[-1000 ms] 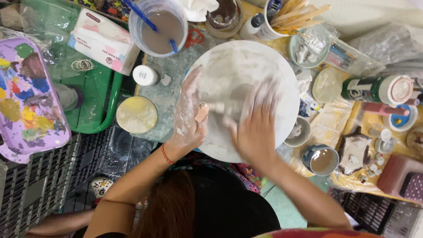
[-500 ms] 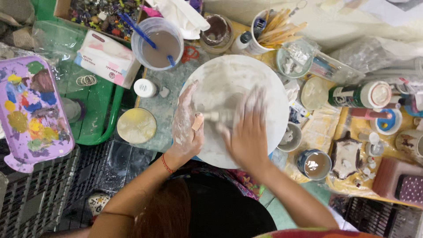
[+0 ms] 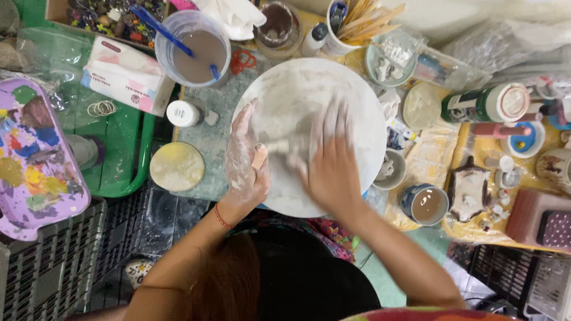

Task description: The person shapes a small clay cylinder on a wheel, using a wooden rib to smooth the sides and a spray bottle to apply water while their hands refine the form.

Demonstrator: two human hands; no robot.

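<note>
Crowded worktop (image 3: 205, 139); both hands press a small pale clay lump (image 3: 284, 147) mid-disc on the white round board (image 3: 357, 113); left hand (image 3: 245, 160) cupped open, right hand (image 3: 329, 160) flat; a hard shove risks tipping the near cup (image 3: 426, 204).

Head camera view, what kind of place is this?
Likely a home craft or pottery workspace: both hands, left hand and right hand, press on a clay-smeared white round board, beside a paint palette and a cup of wooden sticks.

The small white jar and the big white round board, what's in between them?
In the head view, only bare grey-green mat lies between the small white jar and the round board.
</note>
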